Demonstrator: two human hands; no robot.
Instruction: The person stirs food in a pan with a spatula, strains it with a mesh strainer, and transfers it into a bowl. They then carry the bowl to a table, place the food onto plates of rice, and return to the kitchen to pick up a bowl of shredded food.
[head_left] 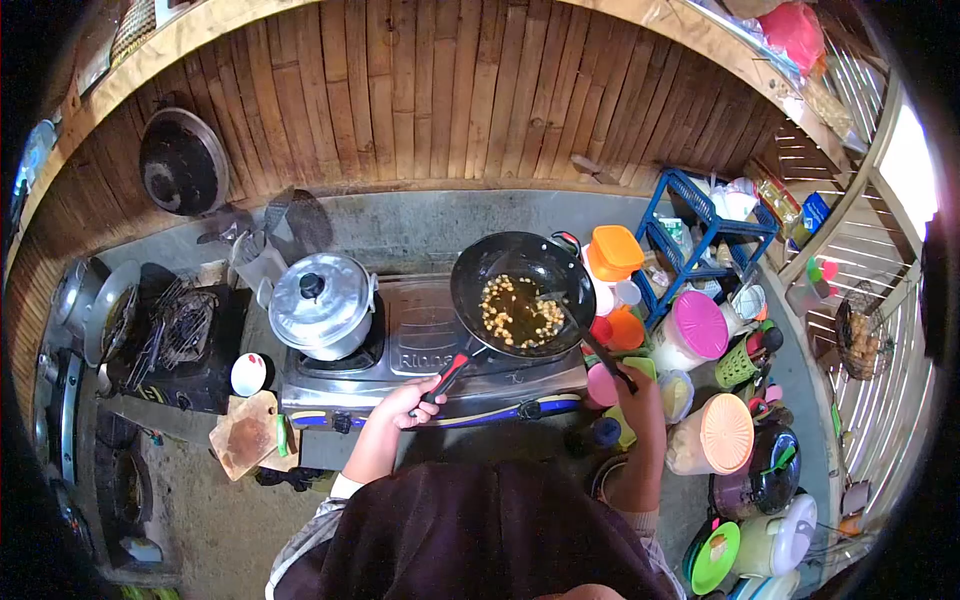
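My left hand (405, 402) is closed around the red-and-black handle of a dark wok (480, 262), which sits over the right side of the gas stove (412, 325). Small golden-brown pieces (498, 318) lie in oil at the bottom of the wok; their kind is too small to make out. In my right hand (638, 388) is the dark handle of a spatula (590, 340), whose blade end rests among the pieces. A lidded aluminium pot (322, 310) stands on the left burner.
A cutting board (245, 432) with a green-handled knife (281, 436) and a white-and-red bowl (248, 374) are to the left. Crowding the right are a blue rack (672, 262), an orange container (615, 252) and a pink-lidded tub (698, 328). Another wok (182, 162) hangs on the bamboo wall.
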